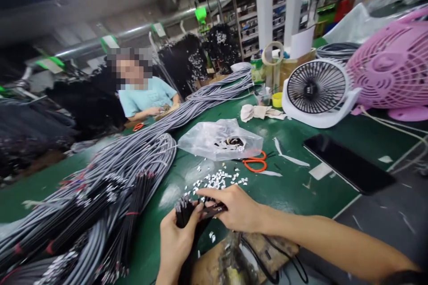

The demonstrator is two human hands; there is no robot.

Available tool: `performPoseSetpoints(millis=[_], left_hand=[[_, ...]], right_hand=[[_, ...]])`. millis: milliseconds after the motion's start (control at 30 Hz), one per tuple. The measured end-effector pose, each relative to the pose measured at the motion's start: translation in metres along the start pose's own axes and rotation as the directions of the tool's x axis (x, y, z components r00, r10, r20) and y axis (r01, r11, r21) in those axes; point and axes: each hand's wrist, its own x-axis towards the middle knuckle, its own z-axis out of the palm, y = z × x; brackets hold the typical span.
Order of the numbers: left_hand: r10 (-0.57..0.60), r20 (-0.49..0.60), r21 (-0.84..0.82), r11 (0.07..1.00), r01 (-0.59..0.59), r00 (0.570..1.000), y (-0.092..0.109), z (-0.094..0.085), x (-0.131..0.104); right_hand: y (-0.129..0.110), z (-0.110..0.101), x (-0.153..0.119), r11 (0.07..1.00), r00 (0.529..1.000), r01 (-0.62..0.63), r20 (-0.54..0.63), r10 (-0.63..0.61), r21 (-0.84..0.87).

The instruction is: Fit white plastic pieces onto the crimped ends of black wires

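My left hand (179, 236) is closed around a bundle of black cables (183, 214), whose pale ends point up. To its right, my right hand (234, 207) is wrapped on a dark item (214, 209) that meets the bundle near my left thumb; whether it is a tool or part of the cables is hard to tell. Its index finger stretches toward the bundle's top. Small silvery pieces (219, 179) lie scattered on the green table (281, 198) just beyond both hands. Below them is a brown board (207, 265) with a blurred object on it.
Grey cable bundles (147, 136) cover the left. Beyond my hands are a clear bag (207, 136), orange-handled scissors (256, 162) and a cloth (259, 112). A phone (347, 162), white fan (317, 93) and pink fan (388, 64) stand right. A person (143, 98) sits across the table.
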Motion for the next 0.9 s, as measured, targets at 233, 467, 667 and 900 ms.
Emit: performPoseSetpoints(millis=[233,467,667,900], left_hand=[[0.041,-0.034,-0.014,0.999,-0.041,0.999,0.001,-0.001,-0.002],[0.003,0.037,-0.024,1.000,-0.002,0.999,-0.019,0.000,-0.003],[-0.035,0.068,-0.035,0.999,0.037,0.997,-0.017,0.001,-0.004],[-0.036,-0.014,0.000,0.999,0.036,0.999,-0.014,0.000,-0.003]], right_hand=[[-0.001,0.008,-0.003,0.998,0.999,-0.016,0.038,0.014,0.069],[0.013,0.011,-0.006,0.997,0.997,-0.034,0.072,0.029,0.063],[0.015,0.013,-0.006,0.990,0.997,-0.074,0.026,0.072,0.121],[0.010,0.012,-0.005,0.996,0.992,-0.081,-0.090,0.085,0.048]])
